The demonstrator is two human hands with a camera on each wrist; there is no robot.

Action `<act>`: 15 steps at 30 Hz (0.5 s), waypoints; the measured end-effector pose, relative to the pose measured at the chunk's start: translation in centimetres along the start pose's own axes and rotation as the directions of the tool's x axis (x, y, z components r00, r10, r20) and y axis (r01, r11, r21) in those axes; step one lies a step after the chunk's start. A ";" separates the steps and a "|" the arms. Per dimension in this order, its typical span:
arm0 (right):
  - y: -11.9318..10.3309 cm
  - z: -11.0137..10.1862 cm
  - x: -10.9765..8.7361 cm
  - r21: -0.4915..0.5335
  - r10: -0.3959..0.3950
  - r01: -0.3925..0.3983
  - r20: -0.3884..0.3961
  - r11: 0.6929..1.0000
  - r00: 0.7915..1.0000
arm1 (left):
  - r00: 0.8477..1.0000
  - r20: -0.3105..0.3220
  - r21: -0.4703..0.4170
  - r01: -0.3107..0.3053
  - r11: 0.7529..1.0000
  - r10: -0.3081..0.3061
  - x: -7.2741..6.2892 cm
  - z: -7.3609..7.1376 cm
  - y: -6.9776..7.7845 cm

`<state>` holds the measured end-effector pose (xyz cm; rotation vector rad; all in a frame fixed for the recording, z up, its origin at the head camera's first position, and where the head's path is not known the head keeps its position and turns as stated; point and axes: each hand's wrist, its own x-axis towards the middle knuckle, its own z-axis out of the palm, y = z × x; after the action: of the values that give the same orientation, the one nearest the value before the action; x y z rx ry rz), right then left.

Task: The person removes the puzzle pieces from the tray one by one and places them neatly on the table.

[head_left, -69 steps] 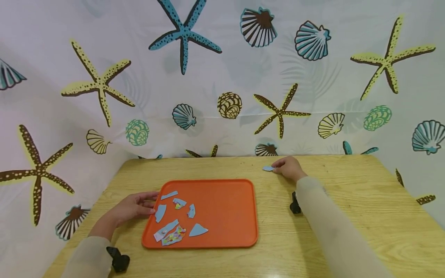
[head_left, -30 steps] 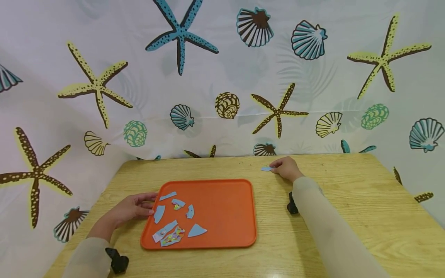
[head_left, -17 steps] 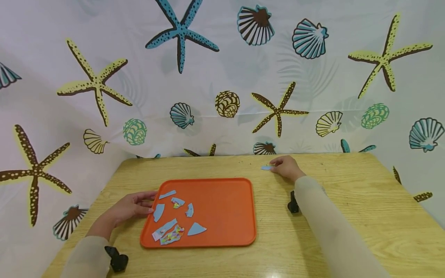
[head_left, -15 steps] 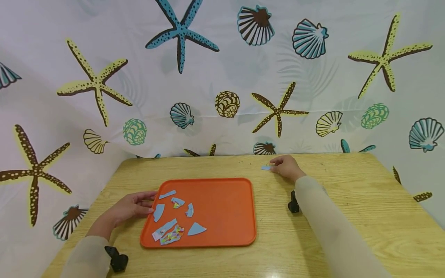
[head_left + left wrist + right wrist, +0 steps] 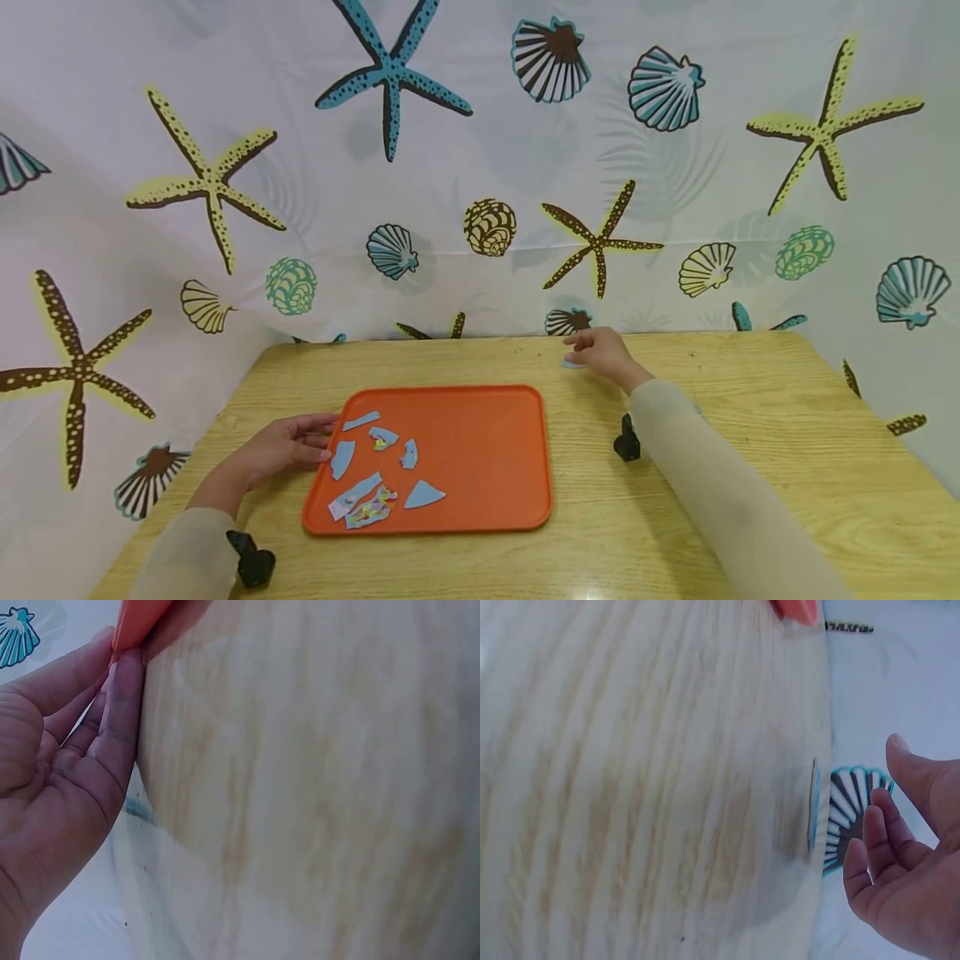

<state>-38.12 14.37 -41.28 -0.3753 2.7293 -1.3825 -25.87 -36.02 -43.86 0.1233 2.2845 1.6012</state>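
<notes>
My left hand (image 5: pixel 281 450) grips the left rim of an orange tray (image 5: pixel 487 458), and the left wrist view shows the tray's edge (image 5: pixel 139 622) between thumb and fingers. Several flat, irregular light-blue pieces lie in the tray's left half, among them a pointed one (image 5: pixel 425 495) and one with a colourful print (image 5: pixel 372 509). Near the table's far edge, another thin light-blue piece (image 5: pixel 572 364) lies on the wood, partly hidden by my right hand (image 5: pixel 606 357). The right wrist view has this hand raised off that piece (image 5: pixel 815 810), fingers loosely bent, holding nothing.
The wooden table (image 5: pixel 675 433) ends at a white cloth (image 5: pixel 450 308) printed with starfish and shells, which hangs behind and on both sides. A black wrist mount (image 5: pixel 256 561) sits on the left sleeve, another (image 5: pixel 627 442) on the right.
My right hand has let go of the light-blue piece at the far edge and risen slightly, shifting left over it. The left hand and the tray have stayed in place.
</notes>
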 end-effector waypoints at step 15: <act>-5.2 4.2 -2.9 0.162 -0.112 0.093 0.109 0.982 0.988 | 1.000 0.007 0.024 -0.012 1.000 0.012 0.1 0.0 0.0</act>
<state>-33.67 8.79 -39.81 -0.5740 2.5205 -1.5341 -25.91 -35.99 -43.90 0.1482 2.3021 1.5771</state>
